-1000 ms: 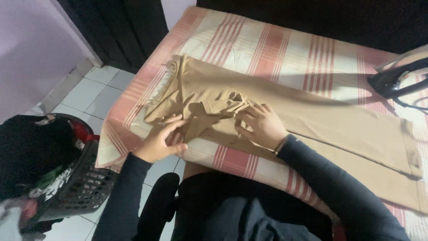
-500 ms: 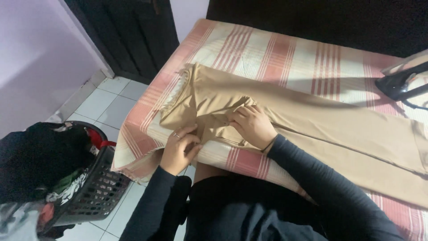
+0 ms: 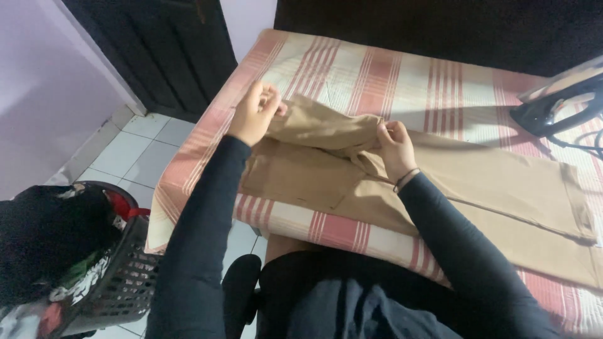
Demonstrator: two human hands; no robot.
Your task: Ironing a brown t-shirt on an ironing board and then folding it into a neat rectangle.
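Striped in red and cream, a padded desk (image 3: 402, 75) fills the middle of a small room with a tiled floor (image 3: 125, 157), a dark door (image 3: 157, 50) beyond it and a laundry basket (image 3: 94, 282) heaped with clothes low at the left. Tan trousers (image 3: 490, 188) lie along the cloth, legs running off to the right of the grips. The left hand (image 3: 254, 113) pinches the waistband end and lifts it clear of the cloth; the right hand (image 3: 394, 145) pinches a fold of the same end just beside it, so the fabric sags between the two grips. It looks light, soft and limp, likely to droop wherever unsupported, so the firmer waistband seam seems the best hold. An iron (image 3: 556, 100) rests well away to the right of the right grip.
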